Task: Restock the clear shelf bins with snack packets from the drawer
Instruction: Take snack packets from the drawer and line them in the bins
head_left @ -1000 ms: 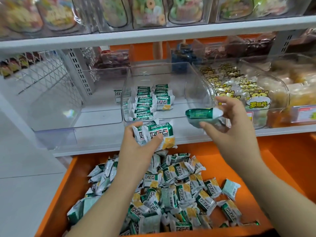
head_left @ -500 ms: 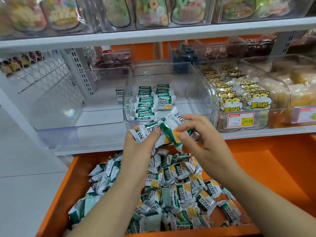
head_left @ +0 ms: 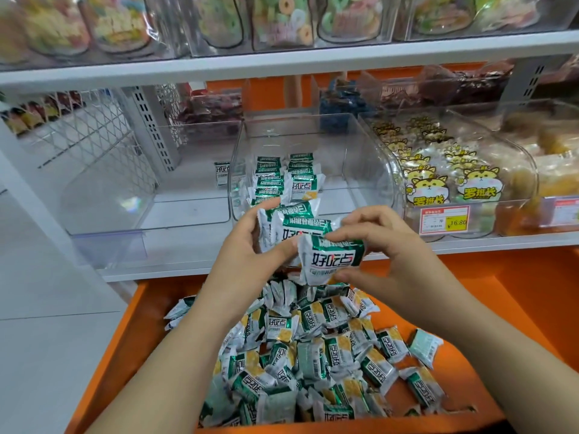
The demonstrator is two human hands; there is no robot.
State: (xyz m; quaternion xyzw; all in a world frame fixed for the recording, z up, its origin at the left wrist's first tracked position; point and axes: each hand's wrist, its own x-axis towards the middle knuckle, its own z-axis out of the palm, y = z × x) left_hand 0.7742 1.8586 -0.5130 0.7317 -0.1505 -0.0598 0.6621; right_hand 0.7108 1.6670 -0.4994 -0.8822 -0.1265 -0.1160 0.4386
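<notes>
Green-and-white snack packets fill the open orange drawer (head_left: 517, 308) in a loose pile (head_left: 313, 355). My left hand (head_left: 250, 255) grips a small stack of packets (head_left: 282, 223) in front of the middle clear bin (head_left: 369, 170). My right hand (head_left: 385, 245) pinches one more packet (head_left: 332, 258) by its top and bottom edges, held against that stack. Inside the middle bin two short rows of the same packets (head_left: 282, 177) stand at the left; its right half is bare.
A clear bin (head_left: 141, 183) on the left holds a single packet (head_left: 221, 173). Right of the middle bin stands a bin of yellow cat-print packets (head_left: 438, 183) with a price tag (head_left: 445, 220). The upper shelf (head_left: 282, 64) carries bins of ring candies.
My right hand came down from beside the bin to my left hand with a packet, turned it face up and now holds it against the stack. My left hand stayed put.
</notes>
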